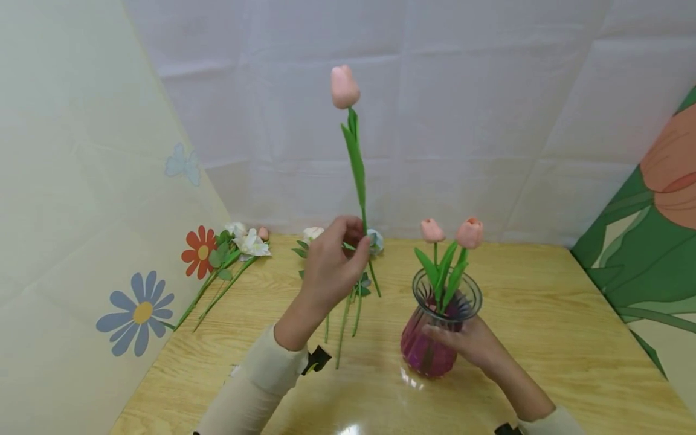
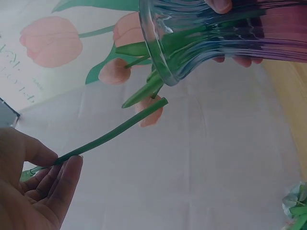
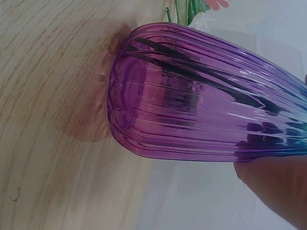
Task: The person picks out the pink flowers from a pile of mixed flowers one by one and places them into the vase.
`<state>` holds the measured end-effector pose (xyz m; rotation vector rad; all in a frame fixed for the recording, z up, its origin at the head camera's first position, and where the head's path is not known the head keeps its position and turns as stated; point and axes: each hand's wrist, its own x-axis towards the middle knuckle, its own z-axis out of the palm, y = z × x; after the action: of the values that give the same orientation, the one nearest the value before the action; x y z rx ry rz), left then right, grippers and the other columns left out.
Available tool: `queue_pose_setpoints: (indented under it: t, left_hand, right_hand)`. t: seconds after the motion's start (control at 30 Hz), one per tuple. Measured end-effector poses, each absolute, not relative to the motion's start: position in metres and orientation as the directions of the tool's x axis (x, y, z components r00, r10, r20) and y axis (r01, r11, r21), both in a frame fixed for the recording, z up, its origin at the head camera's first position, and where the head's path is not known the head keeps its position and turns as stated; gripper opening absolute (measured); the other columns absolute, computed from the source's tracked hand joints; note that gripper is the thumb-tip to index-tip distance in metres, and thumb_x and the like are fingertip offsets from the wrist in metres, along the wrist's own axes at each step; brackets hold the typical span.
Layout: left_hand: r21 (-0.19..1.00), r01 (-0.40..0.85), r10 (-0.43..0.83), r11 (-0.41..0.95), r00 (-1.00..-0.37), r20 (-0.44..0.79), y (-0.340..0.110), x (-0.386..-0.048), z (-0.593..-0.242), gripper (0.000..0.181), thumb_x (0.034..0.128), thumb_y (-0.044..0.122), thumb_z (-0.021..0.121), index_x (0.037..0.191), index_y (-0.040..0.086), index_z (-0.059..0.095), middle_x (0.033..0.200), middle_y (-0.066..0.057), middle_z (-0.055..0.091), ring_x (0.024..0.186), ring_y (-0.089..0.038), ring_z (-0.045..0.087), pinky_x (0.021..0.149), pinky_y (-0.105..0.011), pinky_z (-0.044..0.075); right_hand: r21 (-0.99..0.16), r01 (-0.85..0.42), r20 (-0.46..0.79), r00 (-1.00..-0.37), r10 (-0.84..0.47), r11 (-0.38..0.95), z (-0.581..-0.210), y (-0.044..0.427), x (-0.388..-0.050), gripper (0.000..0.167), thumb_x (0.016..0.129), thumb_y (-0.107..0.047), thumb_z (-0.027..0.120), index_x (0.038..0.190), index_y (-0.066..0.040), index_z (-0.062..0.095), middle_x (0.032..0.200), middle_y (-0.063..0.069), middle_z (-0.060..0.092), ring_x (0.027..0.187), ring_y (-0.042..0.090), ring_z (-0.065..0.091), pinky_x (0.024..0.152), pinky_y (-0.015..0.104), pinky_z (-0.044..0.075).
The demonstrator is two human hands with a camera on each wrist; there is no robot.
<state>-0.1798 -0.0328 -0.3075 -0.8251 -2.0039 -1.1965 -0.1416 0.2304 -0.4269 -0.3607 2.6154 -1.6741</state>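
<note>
Upright in the air, a pink tulip [image 1: 345,88] is pinched by its green stem between the thumb and fingers of my left hand [image 1: 334,260]. The bare lower end of that stem [image 2: 115,135] points toward the vase rim in the left wrist view, apart from it. My right hand [image 1: 475,341] grips the ribbed glass vase [image 1: 429,347] around its neck; the glass runs from purple at the base to bluish at the rim. Two pink tulips [image 1: 469,233] with green leaves stand in the vase, their stems [image 3: 206,79] visible through the glass.
White flowers [image 1: 252,243] with long stems lie at the table's left. Behind my left hand lie more stems, a white bloom [image 1: 313,234] and a pale blue bloom [image 1: 375,241]. A pale cloth [image 1: 478,121] hangs behind the wooden table [image 1: 544,314]; floral-printed panels flank it.
</note>
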Motion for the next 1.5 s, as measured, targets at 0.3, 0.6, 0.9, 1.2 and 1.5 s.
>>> queue_pose_setpoints:
  t: [0.3, 0.6, 0.9, 1.2, 1.5]
  left_hand:
    - [0.496, 0.811, 0.205, 0.310, -0.566, 0.798, -0.017, -0.177, -0.295, 0.017, 0.0913, -0.003, 0.067, 0.107, -0.006, 0.060, 0.087, -0.013, 0.069, 0.076, -0.020, 0.068, 0.062, -0.025, 0.059]
    - [0.499, 0.827, 0.211, 0.261, -0.553, 0.806, 0.000, -0.175, -0.288, 0.019, 0.0909, -0.004, 0.067, 0.108, -0.006, 0.059, 0.089, -0.014, 0.069, 0.078, -0.021, 0.067, 0.063, -0.019, 0.057]
    - [0.537, 0.803, 0.266, 0.258, -0.593, 0.760, 0.014, -0.172, -0.289, 0.020, 0.0941, -0.002, 0.066, 0.112, -0.006, 0.057, 0.092, -0.014, 0.069, 0.082, -0.020, 0.068, 0.067, -0.017, 0.057]
    - [0.532, 0.803, 0.288, 0.267, -0.593, 0.752, 0.023, -0.174, -0.301, 0.021, 0.0943, 0.000, 0.066, 0.113, -0.005, 0.057, 0.093, -0.014, 0.069, 0.082, -0.021, 0.069, 0.068, -0.013, 0.055]
    - [0.525, 0.803, 0.303, 0.282, -0.593, 0.746, 0.026, -0.173, -0.307, 0.020, 0.0940, -0.001, 0.066, 0.112, -0.004, 0.058, 0.093, -0.012, 0.069, 0.082, -0.019, 0.069, 0.069, -0.010, 0.053]
  right_hand:
    - [-0.909, -0.173, 0.099, -0.974, -0.206, 0.379, -0.426, 0.230, -0.142, 0.088, 0.088, -0.021, 0.078, 0.156, -0.003, 0.025, 0.144, 0.032, 0.049, 0.131, 0.054, 0.047, 0.104, 0.069, 0.039]
    - [-0.910, -0.165, 0.090, -0.974, -0.207, 0.381, -0.426, 0.231, -0.142, 0.086, 0.089, -0.022, 0.078, 0.156, -0.004, 0.027, 0.145, 0.031, 0.048, 0.131, 0.052, 0.048, 0.103, 0.068, 0.041]
    - [-0.920, -0.114, 0.036, -0.978, -0.208, 0.374, -0.425, 0.231, -0.142, 0.088, 0.091, -0.025, 0.076, 0.157, -0.004, 0.023, 0.147, 0.032, 0.046, 0.132, 0.052, 0.047, 0.105, 0.065, 0.042]
    - [-0.923, -0.089, 0.009, -0.978, -0.210, 0.375, -0.423, 0.231, -0.141, 0.087, 0.091, -0.025, 0.075, 0.156, -0.004, 0.022, 0.147, 0.032, 0.045, 0.133, 0.051, 0.047, 0.105, 0.064, 0.042]
    - [-0.922, -0.124, 0.047, -0.976, -0.211, 0.368, -0.426, 0.231, -0.141, 0.084, 0.092, -0.024, 0.075, 0.156, -0.003, 0.024, 0.144, 0.031, 0.049, 0.129, 0.050, 0.051, 0.102, 0.063, 0.046]
